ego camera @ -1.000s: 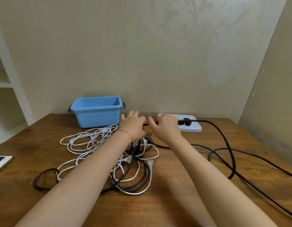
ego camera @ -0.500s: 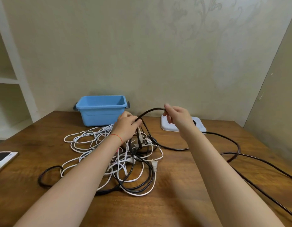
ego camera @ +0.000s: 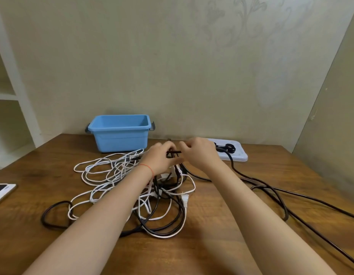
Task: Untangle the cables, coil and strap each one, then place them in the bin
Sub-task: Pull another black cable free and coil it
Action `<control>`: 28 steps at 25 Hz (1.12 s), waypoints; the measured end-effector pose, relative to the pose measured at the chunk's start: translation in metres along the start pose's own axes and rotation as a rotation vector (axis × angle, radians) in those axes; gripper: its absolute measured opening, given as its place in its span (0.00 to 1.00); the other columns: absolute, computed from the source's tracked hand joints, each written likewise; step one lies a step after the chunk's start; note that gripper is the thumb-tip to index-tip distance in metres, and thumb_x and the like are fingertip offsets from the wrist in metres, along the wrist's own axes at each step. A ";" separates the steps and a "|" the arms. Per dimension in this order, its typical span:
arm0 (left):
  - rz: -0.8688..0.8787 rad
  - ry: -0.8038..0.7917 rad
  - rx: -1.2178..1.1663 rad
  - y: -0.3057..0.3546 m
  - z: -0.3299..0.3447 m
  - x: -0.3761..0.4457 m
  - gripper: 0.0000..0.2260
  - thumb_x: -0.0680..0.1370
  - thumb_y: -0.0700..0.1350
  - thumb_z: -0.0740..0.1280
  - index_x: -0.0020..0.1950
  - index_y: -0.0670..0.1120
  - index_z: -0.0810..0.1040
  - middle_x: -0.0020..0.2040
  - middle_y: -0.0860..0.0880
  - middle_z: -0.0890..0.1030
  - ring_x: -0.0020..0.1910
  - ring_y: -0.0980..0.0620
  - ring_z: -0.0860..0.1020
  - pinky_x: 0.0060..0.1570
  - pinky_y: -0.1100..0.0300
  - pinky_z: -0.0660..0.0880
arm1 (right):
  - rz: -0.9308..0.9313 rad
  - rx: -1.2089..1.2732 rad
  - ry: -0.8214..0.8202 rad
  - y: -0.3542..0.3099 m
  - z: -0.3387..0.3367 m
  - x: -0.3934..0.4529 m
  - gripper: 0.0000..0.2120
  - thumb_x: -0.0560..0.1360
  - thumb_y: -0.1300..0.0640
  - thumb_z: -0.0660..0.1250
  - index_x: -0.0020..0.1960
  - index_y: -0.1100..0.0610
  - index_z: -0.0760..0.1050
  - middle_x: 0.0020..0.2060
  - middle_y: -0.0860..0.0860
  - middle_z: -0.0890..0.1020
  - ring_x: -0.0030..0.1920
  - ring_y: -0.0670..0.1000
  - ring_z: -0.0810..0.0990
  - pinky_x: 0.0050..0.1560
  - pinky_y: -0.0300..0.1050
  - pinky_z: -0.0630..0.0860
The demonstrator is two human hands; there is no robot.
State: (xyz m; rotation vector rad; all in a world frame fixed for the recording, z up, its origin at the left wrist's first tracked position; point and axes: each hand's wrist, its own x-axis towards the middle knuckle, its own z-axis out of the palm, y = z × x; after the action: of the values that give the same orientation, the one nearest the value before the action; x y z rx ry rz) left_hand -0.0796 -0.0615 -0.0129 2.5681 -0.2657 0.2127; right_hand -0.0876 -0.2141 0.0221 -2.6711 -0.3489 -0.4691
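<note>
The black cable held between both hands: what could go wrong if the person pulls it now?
1. The black cable still runs through the tangle of white cables; pulling with the left hand and right hand may tighten a knot.
2. Its long stretch trails toward the table's right edge and may slip off, dragging the rest.
3. Moving loops could push the phone lying at the left edge.

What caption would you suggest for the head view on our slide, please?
Both hands, left and right, hold a black cable above tangled white cables, before a blue bin.
</note>
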 end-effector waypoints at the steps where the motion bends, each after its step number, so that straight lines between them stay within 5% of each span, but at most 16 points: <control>1: -0.052 0.010 -0.062 -0.017 -0.001 -0.001 0.15 0.76 0.62 0.67 0.60 0.58 0.74 0.59 0.51 0.77 0.58 0.48 0.76 0.59 0.47 0.74 | 0.042 0.084 -0.052 0.007 -0.004 -0.002 0.23 0.78 0.42 0.63 0.33 0.59 0.72 0.28 0.53 0.73 0.33 0.54 0.72 0.37 0.47 0.65; 5: -0.246 0.129 0.014 -0.048 -0.006 -0.003 0.13 0.80 0.62 0.59 0.52 0.55 0.76 0.48 0.53 0.78 0.54 0.46 0.77 0.58 0.49 0.72 | 0.202 0.665 -0.003 0.017 -0.023 -0.008 0.27 0.71 0.40 0.73 0.30 0.53 0.61 0.24 0.47 0.60 0.25 0.47 0.59 0.31 0.42 0.58; 8: -0.229 0.178 0.022 -0.044 -0.014 0.005 0.16 0.81 0.60 0.59 0.46 0.51 0.78 0.42 0.49 0.79 0.47 0.45 0.78 0.48 0.52 0.73 | 0.278 0.913 0.112 0.021 -0.028 -0.007 0.27 0.70 0.40 0.74 0.32 0.53 0.59 0.28 0.51 0.59 0.30 0.48 0.60 0.36 0.44 0.60; 11: -0.180 0.135 0.021 -0.046 -0.023 0.008 0.21 0.80 0.63 0.60 0.43 0.48 0.83 0.44 0.48 0.78 0.51 0.45 0.77 0.48 0.51 0.72 | 0.298 0.784 0.117 0.034 -0.036 -0.007 0.26 0.71 0.40 0.73 0.35 0.58 0.65 0.31 0.56 0.64 0.33 0.51 0.66 0.36 0.45 0.62; 13: -0.138 0.239 0.155 -0.036 -0.029 0.011 0.23 0.81 0.62 0.57 0.46 0.49 0.85 0.59 0.47 0.76 0.64 0.45 0.70 0.58 0.50 0.68 | 0.240 0.307 0.154 0.042 -0.033 -0.001 0.21 0.77 0.44 0.69 0.35 0.58 0.70 0.28 0.54 0.71 0.33 0.52 0.72 0.39 0.45 0.65; 15: -0.055 0.296 0.353 -0.009 -0.035 0.014 0.21 0.83 0.59 0.56 0.52 0.49 0.85 0.69 0.47 0.71 0.70 0.45 0.64 0.64 0.49 0.64 | 0.115 0.050 0.128 0.028 -0.024 0.001 0.10 0.81 0.53 0.61 0.48 0.56 0.79 0.41 0.53 0.82 0.46 0.57 0.79 0.49 0.48 0.70; 18: 0.114 0.341 0.541 0.036 -0.035 0.013 0.15 0.82 0.51 0.59 0.59 0.48 0.83 0.71 0.47 0.69 0.71 0.45 0.62 0.66 0.50 0.61 | -0.019 0.331 0.062 -0.012 -0.008 -0.002 0.12 0.82 0.56 0.56 0.54 0.60 0.76 0.47 0.56 0.81 0.48 0.57 0.77 0.47 0.50 0.71; 20: 0.104 0.294 0.453 0.036 -0.025 0.009 0.13 0.81 0.48 0.61 0.60 0.46 0.81 0.68 0.47 0.71 0.68 0.45 0.64 0.65 0.51 0.62 | 0.003 0.385 0.079 -0.024 -0.005 -0.001 0.13 0.81 0.53 0.58 0.50 0.61 0.76 0.42 0.54 0.80 0.44 0.56 0.76 0.42 0.49 0.70; 23: -0.002 0.123 0.202 -0.006 -0.009 -0.001 0.14 0.76 0.62 0.67 0.54 0.55 0.78 0.57 0.50 0.72 0.62 0.46 0.69 0.60 0.51 0.69 | -0.013 0.268 -0.096 -0.016 -0.009 0.000 0.14 0.78 0.47 0.65 0.47 0.58 0.80 0.36 0.50 0.79 0.38 0.50 0.75 0.35 0.44 0.68; 26: -0.108 -0.059 -0.157 -0.037 -0.005 -0.011 0.20 0.71 0.67 0.70 0.56 0.58 0.74 0.51 0.52 0.77 0.51 0.51 0.76 0.52 0.52 0.75 | 0.029 0.317 -0.252 -0.009 -0.008 -0.003 0.11 0.79 0.48 0.66 0.47 0.55 0.80 0.36 0.48 0.78 0.38 0.48 0.74 0.37 0.42 0.69; 28: -0.160 -0.108 -0.334 -0.047 -0.007 -0.020 0.20 0.73 0.64 0.69 0.60 0.58 0.73 0.47 0.51 0.82 0.44 0.51 0.81 0.43 0.54 0.77 | 0.084 0.405 -0.194 -0.005 0.002 -0.004 0.11 0.80 0.48 0.64 0.47 0.55 0.79 0.37 0.48 0.78 0.40 0.48 0.75 0.39 0.43 0.70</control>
State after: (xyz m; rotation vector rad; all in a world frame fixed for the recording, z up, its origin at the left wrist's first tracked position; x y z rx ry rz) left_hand -0.0884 -0.0159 -0.0352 2.2569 -0.1218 -0.0297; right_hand -0.0921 -0.2095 0.0211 -2.3257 -0.3440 -0.0969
